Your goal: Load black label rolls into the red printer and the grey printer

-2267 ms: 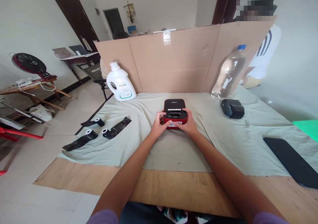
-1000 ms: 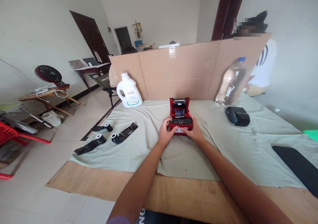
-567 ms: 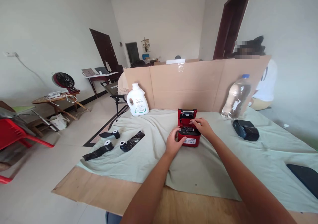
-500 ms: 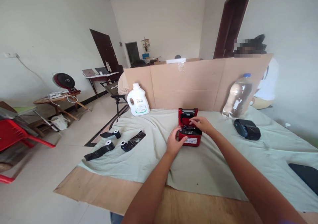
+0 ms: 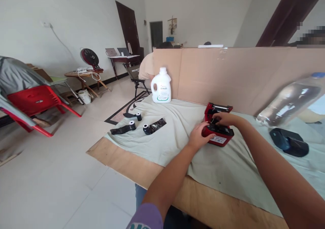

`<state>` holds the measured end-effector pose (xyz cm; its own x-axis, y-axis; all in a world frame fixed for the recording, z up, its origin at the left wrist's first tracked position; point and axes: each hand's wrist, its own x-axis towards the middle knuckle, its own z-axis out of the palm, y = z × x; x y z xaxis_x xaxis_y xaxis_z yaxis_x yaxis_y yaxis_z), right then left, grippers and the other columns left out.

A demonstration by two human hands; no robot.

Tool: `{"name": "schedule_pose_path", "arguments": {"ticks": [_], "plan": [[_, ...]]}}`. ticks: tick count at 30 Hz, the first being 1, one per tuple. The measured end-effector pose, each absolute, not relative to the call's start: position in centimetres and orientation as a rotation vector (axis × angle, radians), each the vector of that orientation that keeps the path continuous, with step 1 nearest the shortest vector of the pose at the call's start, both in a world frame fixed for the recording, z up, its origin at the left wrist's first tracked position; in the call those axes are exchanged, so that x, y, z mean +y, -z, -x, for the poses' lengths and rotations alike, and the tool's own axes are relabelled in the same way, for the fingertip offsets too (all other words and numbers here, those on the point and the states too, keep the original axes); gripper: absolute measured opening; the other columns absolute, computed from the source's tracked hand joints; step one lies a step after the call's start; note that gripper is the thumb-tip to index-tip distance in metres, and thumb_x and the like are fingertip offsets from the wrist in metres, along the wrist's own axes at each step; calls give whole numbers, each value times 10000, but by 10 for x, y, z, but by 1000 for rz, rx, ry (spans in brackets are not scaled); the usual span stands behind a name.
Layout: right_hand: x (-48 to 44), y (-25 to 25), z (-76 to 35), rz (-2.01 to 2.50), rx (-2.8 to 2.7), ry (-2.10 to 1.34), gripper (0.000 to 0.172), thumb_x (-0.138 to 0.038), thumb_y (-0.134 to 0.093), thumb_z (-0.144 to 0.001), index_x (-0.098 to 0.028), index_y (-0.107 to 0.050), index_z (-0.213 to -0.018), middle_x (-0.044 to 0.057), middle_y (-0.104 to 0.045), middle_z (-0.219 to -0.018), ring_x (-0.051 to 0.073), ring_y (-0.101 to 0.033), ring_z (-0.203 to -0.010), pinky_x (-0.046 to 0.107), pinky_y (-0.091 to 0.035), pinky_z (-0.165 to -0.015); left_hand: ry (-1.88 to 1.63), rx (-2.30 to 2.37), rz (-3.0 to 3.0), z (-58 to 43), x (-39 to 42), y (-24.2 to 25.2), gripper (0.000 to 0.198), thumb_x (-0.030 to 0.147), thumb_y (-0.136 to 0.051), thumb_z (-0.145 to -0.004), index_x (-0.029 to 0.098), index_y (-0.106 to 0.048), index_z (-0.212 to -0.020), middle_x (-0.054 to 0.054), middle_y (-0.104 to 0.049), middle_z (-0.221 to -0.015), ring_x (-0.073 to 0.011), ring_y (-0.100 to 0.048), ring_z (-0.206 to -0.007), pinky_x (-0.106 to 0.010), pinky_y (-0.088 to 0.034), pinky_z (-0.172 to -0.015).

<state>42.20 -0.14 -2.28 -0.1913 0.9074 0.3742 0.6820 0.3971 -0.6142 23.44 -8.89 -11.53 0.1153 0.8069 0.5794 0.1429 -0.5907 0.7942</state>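
A small red and black device (image 5: 220, 139) with a white label on its front stands on the cloth, its lid raised at the back. My left hand (image 5: 199, 135) grips the device's left side, thumb at the front and fingers toward the rear. Over the opened compartment, my right hand (image 5: 224, 119) has its fingers bent together inside, and what they hold, if anything, is hidden. To the left lie three small rolls with black strips: one (image 5: 147, 129), another (image 5: 132, 125) and a smaller one (image 5: 138, 116).
A white jug (image 5: 161, 87) stands before the cardboard screen (image 5: 215, 76). At right, a large clear bottle (image 5: 289, 100) leans beside it, with a black device (image 5: 288, 142) in front. The board's wooden edge (image 5: 142, 168) runs along the near side. A person sits behind the screen.
The view has swung left, so the tabletop things appear further right. My right hand has lowered from the raised lid into the compartment. My left hand stays on the device's side.
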Motion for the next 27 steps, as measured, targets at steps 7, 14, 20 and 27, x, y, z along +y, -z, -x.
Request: {"name": "schedule_pose_path", "arguments": {"ticks": [7,14,20,27], "plan": [[-43,-27,-341,1157,-1785,-839,473,-437,-743,-716,-261,-591,-1128,81,-710,-852,220,-652,-623,365,-515,-552,-1518,935,-1844,-235,-87,113,540,393,-808,-773,234,-612,-1250,-92,-628,-1354,-301,-553,-1296,-468,-411,-1155],[14,36,-131,1156,-1934,-470,344,-296,-629,-820,-206,-652,-1152,55,-722,-952,213,-644,-751,347,-512,-750,-1560,895,-1854,-242,-80,120,597,333,-829,-749,198,-604,-1285,-121,-612,-1386,-284,-572,-1288,-427,-408,-1170],[44,85,-69,1468,-2269,-246,377,-251,-595,-910,-250,-643,-1284,108,-719,-1005,279,-621,-973,358,-455,-814,-1472,940,-1918,-231,-77,118,545,506,-771,-790,339,-581,-1273,25,-600,-1410,-197,-568,-1300,-370,-438,-1175],[23,61,-78,1141,-2286,-199,471,-442,-568,-938,-242,-624,-1360,122,-651,-1209,308,-538,-1110,367,-434,-877,-1558,956,-1923,-234,-83,115,549,329,-813,-793,273,-569,-1281,-11,-610,-1391,-175,-565,-1311,-315,-390,-1218]]}}
